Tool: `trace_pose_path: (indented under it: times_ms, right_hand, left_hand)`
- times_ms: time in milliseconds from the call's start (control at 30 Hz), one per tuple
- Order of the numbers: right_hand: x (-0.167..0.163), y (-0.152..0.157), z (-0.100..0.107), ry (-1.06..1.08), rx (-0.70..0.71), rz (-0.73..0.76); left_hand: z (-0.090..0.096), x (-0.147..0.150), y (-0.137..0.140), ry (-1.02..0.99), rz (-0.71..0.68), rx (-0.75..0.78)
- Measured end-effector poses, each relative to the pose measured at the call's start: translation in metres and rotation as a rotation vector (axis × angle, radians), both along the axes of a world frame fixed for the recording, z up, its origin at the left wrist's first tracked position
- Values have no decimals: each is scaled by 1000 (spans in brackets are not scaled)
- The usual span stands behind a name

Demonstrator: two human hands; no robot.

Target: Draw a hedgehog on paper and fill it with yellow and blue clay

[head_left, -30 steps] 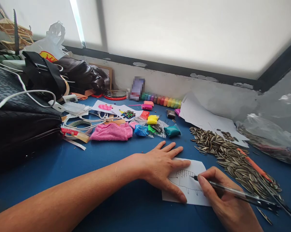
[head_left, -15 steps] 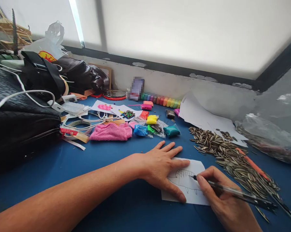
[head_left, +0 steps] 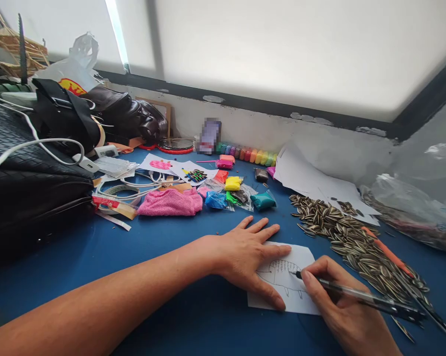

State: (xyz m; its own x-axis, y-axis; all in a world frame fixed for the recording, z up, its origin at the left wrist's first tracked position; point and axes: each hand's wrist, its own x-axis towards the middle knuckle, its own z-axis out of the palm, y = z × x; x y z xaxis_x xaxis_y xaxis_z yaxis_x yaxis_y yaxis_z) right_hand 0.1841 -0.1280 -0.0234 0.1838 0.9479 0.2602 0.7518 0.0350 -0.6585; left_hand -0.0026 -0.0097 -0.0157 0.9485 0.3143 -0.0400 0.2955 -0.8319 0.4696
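Note:
A small sheet of white paper [head_left: 300,305] lies on the blue table, bearing a line drawing of an animal [head_left: 282,277] with a rounded body, short legs and rows of small marks on its back. My left hand [head_left: 247,257] rests flat on the sheet's left side, fingers spread, partly covering the drawing. In my right hand [head_left: 341,301] is a black pen [head_left: 356,294], gripped between thumb and fingers. Its tip meets or hovers just over the animal's body; I cannot tell which. A heap of striped sunflower seeds [head_left: 349,237] spreads beyond my right hand.
An orange-handled tool [head_left: 388,252] lies across the seeds. Further back are bagged coloured clay [head_left: 233,183], a pink cloth [head_left: 170,201], decorated papers, a phone [head_left: 209,136] and stacked white sheets [head_left: 312,178]. Black bags [head_left: 33,212] and white cables crowd the left; a clear plastic bag [head_left: 412,207] sits right.
The pen tip has shifted very slightly on the drawing, with my right hand almost in place. My left hand has stayed still on the paper.

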Motion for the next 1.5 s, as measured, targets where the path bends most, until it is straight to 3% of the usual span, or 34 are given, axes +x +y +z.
trace_pose_path:
  times_ms: [333, 500, 767, 1500]
  right_hand:
    - [9, 2, 4, 2, 28, -92]
    - [10, 2, -1, -5, 41, 11]
    - [-1, -1, 3, 69, -50, -90]
    - [0, -1, 2, 42, -42, -60]
  left_hand:
    - [0, 0, 1, -11, -3, -7]
    - [0, 0, 0, 1, -6, 1]
    - [-1, 0, 0, -15, -3, 2]
    - [-3, 0, 1, -14, -7, -3]
